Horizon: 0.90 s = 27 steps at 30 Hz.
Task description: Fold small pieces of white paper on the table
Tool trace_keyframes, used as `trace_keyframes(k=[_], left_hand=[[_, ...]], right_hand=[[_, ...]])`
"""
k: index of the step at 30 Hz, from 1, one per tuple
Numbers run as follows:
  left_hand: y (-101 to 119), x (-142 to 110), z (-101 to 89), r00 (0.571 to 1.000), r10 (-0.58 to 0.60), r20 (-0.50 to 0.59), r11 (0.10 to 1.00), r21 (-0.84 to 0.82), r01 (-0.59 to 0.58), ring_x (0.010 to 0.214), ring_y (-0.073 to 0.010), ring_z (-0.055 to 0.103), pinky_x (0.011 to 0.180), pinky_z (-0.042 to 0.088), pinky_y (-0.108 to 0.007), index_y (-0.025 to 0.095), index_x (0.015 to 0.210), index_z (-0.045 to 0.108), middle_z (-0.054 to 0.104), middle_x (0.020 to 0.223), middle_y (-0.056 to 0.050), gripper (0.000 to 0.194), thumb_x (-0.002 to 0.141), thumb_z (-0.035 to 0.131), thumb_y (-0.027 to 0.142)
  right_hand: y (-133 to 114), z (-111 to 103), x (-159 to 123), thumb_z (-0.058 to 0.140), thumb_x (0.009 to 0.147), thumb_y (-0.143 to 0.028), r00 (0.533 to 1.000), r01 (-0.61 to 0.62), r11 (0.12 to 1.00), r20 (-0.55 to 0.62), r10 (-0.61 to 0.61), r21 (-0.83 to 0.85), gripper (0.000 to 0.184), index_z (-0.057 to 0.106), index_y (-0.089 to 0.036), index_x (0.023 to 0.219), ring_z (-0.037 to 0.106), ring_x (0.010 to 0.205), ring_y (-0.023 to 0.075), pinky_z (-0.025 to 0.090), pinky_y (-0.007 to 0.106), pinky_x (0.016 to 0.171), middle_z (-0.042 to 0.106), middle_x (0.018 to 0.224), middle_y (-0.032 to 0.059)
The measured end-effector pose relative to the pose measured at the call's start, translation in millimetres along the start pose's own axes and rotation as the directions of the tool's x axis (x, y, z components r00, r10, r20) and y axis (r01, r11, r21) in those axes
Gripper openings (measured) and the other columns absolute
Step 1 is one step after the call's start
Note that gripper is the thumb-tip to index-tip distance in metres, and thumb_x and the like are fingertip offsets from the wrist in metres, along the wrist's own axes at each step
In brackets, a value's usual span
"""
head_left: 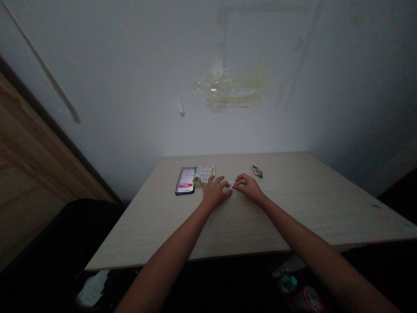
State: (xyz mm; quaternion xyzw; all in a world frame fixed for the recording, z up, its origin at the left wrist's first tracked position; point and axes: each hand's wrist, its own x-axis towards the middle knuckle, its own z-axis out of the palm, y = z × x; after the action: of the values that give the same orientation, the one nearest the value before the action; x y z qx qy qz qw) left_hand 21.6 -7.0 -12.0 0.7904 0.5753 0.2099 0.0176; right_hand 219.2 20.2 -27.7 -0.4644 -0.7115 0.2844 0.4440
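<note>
Fingertips (235, 186) of the right hand (250, 187) are pinching a small white piece (231, 183), perhaps for fine control; the left hand (213, 194) is apparently steadying it, grip unclear.

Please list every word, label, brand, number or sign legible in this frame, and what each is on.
No text is legible.
Black-edged rectangular phone: screen partly pixelated, unreadable.
Flat, multicoloured printed sheet: printing too small and blurred.
Small, dark-and-pale folded item: any markings too small to read.
Tiny white scrap by the right hand: no readable marks.
</note>
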Motion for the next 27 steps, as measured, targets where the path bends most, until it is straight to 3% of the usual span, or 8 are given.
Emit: trace_keyframes(k=[11, 27], left_hand=[[1, 0, 0.0, 1.0, -0.003, 0.007, 1.0, 0.012, 0.003, 0.142, -0.0376, 0.028, 0.104, 0.001, -0.083, 0.046, 0.113, 0.067, 0.051, 0.146, 0.005, 0.032, 0.085, 0.058, 0.058], [4, -1, -5.4, 0.999, -0.029, 0.033, 0.999, 0.041, 0.028, 0.141, -0.0375, 0.028, 0.107, 0.005, -0.079, 0.047, 0.122, 0.064, 0.048, 0.149, 0.0, 0.04, 0.085, 0.058, 0.06]], right_hand=[[-6, 1, 0, 0.072, 0.075, -0.03, 0.998, 0.046, 0.963, -0.027, -0.055, -0.266, 0.019, 0.059, -0.023, 0.087, 0.062, 0.096, 0.0234, 0.042, 0.033, 0.083, 0.074, 0.083, 0.0014], [-6, 4, 12, 0.073, 0.075, -0.026, 0.991, -0.021, 0.94, -0.134, -0.026, -0.341, 0.018, 0.06, -0.024, 0.088, 0.062, 0.096, 0.0242, 0.041, 0.035, 0.084, 0.073, 0.08, 0.0017]])
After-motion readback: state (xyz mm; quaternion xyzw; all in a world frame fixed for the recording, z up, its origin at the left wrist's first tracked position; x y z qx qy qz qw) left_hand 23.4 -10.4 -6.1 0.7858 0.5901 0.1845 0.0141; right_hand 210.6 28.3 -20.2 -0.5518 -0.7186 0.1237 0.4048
